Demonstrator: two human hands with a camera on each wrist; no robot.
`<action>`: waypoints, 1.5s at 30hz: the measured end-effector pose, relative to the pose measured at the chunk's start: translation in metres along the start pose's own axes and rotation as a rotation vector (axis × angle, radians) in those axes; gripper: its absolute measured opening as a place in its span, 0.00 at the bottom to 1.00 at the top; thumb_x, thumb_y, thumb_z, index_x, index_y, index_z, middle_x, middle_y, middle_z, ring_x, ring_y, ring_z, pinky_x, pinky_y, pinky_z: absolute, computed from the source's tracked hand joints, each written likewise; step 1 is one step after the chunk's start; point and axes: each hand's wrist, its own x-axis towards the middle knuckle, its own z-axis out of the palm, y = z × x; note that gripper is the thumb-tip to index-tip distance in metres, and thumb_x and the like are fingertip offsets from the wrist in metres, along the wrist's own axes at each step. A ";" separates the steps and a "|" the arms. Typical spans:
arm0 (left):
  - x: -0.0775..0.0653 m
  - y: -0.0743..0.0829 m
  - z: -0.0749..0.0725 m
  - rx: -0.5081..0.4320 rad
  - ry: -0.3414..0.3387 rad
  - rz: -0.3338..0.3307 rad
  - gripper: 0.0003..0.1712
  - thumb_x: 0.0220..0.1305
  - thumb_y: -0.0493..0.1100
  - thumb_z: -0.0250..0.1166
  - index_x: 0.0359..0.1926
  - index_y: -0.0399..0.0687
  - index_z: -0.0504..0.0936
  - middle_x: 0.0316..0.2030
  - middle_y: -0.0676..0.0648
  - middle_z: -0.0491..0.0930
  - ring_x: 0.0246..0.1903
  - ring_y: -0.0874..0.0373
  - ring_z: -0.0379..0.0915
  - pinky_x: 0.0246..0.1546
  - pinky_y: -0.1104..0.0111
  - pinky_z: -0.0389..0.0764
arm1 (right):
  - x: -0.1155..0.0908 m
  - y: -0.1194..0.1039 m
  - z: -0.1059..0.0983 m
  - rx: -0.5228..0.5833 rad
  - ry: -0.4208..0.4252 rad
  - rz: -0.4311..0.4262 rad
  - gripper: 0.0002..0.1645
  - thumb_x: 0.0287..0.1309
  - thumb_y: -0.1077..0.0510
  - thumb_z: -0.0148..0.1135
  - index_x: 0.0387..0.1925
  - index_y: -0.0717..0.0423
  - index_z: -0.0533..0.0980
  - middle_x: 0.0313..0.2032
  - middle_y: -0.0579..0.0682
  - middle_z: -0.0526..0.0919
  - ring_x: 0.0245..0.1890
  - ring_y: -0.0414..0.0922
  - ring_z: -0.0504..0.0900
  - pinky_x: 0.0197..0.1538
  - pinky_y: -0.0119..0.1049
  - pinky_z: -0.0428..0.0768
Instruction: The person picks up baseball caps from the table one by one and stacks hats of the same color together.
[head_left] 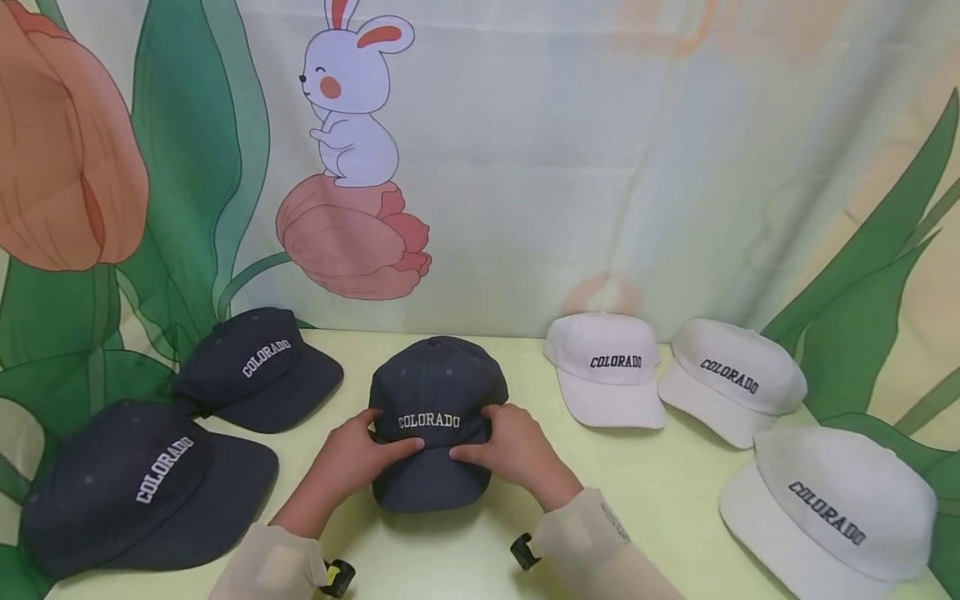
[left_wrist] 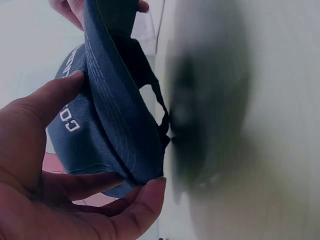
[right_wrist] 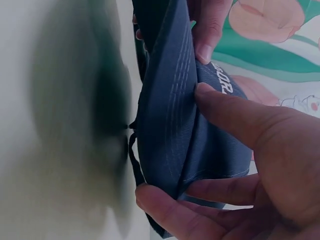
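Observation:
A navy baseball cap (head_left: 438, 383) with white COLORADO lettering is in the middle of the table, its brim facing me. My left hand (head_left: 352, 457) grips it at the left end of the brim, thumb on top near the lettering and fingers at the edge. On the other side, my right hand (head_left: 521, 450) holds the brim's right end in the same way. In the left wrist view the brim (left_wrist: 117, 115) stands off the tabletop, and the cap's back strap (left_wrist: 159, 100) hangs close to the surface; whether it touches, I cannot tell.
To the left sit two more navy caps, one at the back (head_left: 258, 371) and one nearer (head_left: 150, 492). On the right are three white COLORADO caps: one (head_left: 603, 367), a second (head_left: 735, 375) beside it, and a nearer one (head_left: 832, 508). A printed curtain (head_left: 525, 167) hangs behind the table.

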 end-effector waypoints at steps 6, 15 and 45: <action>-0.012 -0.001 -0.005 0.047 -0.005 0.015 0.57 0.37 0.75 0.63 0.60 0.38 0.66 0.41 0.41 0.80 0.40 0.53 0.77 0.37 0.60 0.77 | -0.016 -0.006 -0.002 0.036 -0.031 -0.003 0.38 0.36 0.33 0.67 0.40 0.59 0.77 0.30 0.49 0.82 0.32 0.42 0.77 0.34 0.35 0.74; -0.034 -0.007 0.003 0.034 -0.044 0.001 0.54 0.33 0.72 0.67 0.57 0.40 0.69 0.29 0.49 0.81 0.29 0.61 0.75 0.27 0.67 0.73 | -0.042 -0.004 0.003 0.051 -0.059 -0.021 0.40 0.35 0.34 0.68 0.41 0.62 0.77 0.34 0.52 0.82 0.36 0.46 0.79 0.38 0.38 0.76; -0.061 -0.008 0.015 0.199 -0.051 0.086 0.44 0.32 0.68 0.70 0.43 0.38 0.77 0.33 0.45 0.82 0.34 0.51 0.78 0.32 0.59 0.75 | -0.074 -0.003 0.023 -0.056 -0.116 0.025 0.42 0.30 0.31 0.69 0.39 0.61 0.78 0.33 0.52 0.81 0.35 0.47 0.78 0.38 0.40 0.75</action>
